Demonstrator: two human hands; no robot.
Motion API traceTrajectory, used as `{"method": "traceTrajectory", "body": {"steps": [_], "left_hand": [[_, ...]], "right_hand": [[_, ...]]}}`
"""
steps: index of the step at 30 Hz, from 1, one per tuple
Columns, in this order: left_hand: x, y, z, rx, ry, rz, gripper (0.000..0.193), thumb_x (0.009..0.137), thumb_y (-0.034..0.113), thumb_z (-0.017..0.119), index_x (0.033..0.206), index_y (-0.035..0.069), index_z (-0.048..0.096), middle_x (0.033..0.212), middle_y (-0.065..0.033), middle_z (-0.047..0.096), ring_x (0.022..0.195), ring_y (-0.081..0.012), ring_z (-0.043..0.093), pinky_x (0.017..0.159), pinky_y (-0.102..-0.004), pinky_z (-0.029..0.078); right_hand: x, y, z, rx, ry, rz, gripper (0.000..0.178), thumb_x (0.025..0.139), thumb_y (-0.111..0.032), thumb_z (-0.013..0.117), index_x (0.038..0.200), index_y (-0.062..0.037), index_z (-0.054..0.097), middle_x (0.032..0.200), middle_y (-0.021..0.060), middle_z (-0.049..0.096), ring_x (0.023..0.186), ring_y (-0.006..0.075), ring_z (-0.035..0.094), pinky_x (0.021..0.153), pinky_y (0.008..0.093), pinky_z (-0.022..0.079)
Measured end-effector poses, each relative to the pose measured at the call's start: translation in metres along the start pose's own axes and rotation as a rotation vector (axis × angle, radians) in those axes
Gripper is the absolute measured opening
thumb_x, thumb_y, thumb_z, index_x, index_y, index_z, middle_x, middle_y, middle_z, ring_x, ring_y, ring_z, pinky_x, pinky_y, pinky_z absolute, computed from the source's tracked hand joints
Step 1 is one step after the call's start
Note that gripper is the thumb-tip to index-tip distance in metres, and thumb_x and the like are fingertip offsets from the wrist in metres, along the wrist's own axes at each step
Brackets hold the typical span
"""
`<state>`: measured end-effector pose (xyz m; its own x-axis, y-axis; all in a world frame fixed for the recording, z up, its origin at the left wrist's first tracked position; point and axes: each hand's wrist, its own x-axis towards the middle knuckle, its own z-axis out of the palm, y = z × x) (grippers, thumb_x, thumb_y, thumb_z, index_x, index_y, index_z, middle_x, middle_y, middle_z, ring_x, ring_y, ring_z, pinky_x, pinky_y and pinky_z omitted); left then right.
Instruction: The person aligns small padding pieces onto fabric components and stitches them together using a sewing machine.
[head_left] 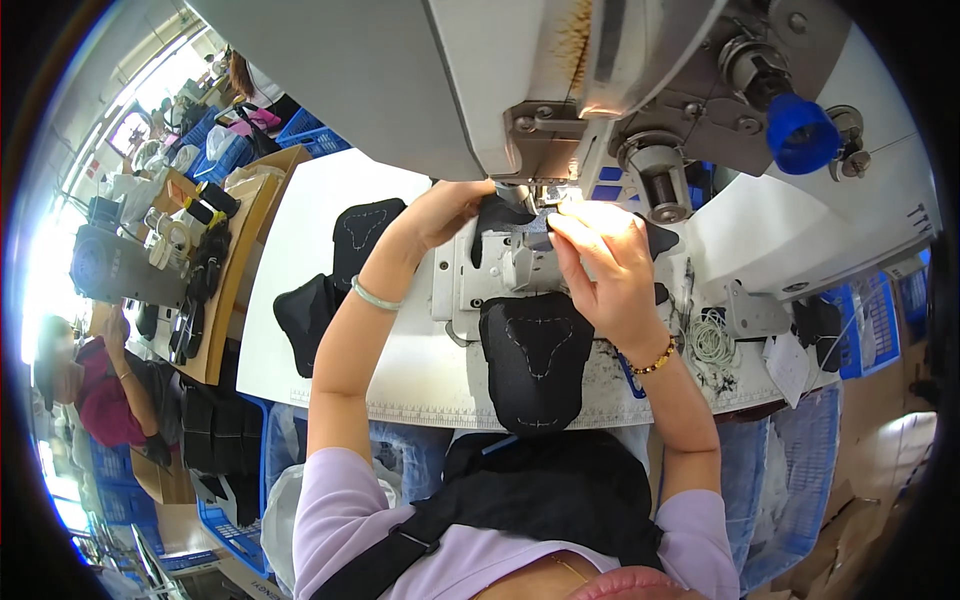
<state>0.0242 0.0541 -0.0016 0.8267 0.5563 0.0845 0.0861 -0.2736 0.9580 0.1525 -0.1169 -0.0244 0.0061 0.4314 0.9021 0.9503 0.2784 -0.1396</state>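
Note:
A black fabric piece (494, 214) with a grey underside lies beneath the needle area of a large sewing machine (540, 140). My right hand (608, 255) pinches its near edge between thumb and fingers. On the other side my left hand (452, 212) is curled at the piece's left edge, its fingertips partly hidden beside the machine head. Close to me, a black padded piece (537, 362) with a light stitched outline hangs slightly over the table's front edge. Two similar black pieces, one stitched (366, 238) and one plain (306, 318), rest left of my left forearm.
The white table (420, 385) has a ruler strip along its front edge. Pale cord (712, 340) lies coiled at right among lint, near a white tag (786, 366). Blue crates (866, 325) stand around the table. At left are a wooden bench (238, 265) and another person (110, 385).

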Motion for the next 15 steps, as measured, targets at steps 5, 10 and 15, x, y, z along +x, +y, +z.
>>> {"method": "traceTrajectory", "body": {"steps": [5,10,15], "left_hand": [[-0.009,-0.007,0.0,-0.646,-0.142,-0.184,0.02,0.078,0.005,0.054,0.095,-0.005,0.059,0.09,-0.0114,0.063,0.076,-0.0175,0.062,0.071,-0.0273,0.052],[-0.012,-0.003,0.003,-0.689,-0.136,-0.136,0.02,0.077,0.005,0.056,0.094,-0.005,0.059,0.088,-0.0138,0.064,0.073,-0.0193,0.064,0.068,-0.0276,0.054],[-0.028,0.001,0.017,-0.775,-0.046,-0.057,0.021,0.079,0.006,0.061,0.097,-0.005,0.061,0.089,-0.0121,0.064,0.075,-0.0151,0.064,0.07,-0.0249,0.053]], "right_hand": [[-0.005,0.0,-0.001,-0.002,-0.042,-0.054,0.027,0.073,-0.005,0.068,0.099,-0.0074,0.061,0.103,0.0051,0.059,0.095,0.0228,0.056,0.083,0.0332,0.041],[-0.005,-0.002,-0.001,-0.036,-0.036,-0.052,0.028,0.073,-0.004,0.068,0.1,-0.0077,0.061,0.103,0.005,0.059,0.094,0.0222,0.055,0.081,0.0328,0.041],[-0.004,-0.014,0.004,-0.054,-0.002,-0.086,0.029,0.072,-0.008,0.067,0.1,-0.0084,0.061,0.1,0.0022,0.058,0.09,0.0188,0.054,0.079,0.0324,0.041]]}}
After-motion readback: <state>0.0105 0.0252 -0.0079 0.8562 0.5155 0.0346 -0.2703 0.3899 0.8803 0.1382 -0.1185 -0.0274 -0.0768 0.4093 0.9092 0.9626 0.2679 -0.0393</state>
